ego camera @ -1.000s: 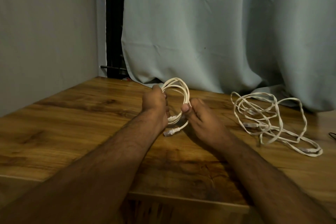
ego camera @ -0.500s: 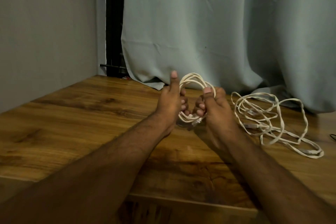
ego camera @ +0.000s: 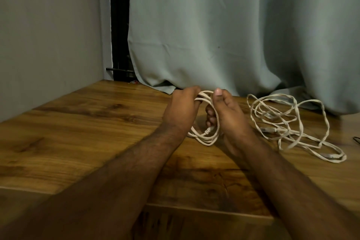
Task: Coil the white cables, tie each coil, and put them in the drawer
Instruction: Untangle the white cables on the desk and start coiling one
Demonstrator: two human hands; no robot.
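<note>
Two bare hands hold one coiled white cable (ego camera: 204,136) above the middle of the brown wood-grain tabletop (ego camera: 78,142). The left hand (ego camera: 181,111) grips the top of the coil with curled fingers; the right hand (ego camera: 228,115) is curled round its right side, thumb raised. The coil's lower loops hang down between the wrists, a plug end among them. A second, loose tangled white cable (ego camera: 292,122) lies near the tabletop's right edge, by the hem of the grey-green curtain (ego camera: 233,35) along the far edge.
</note>
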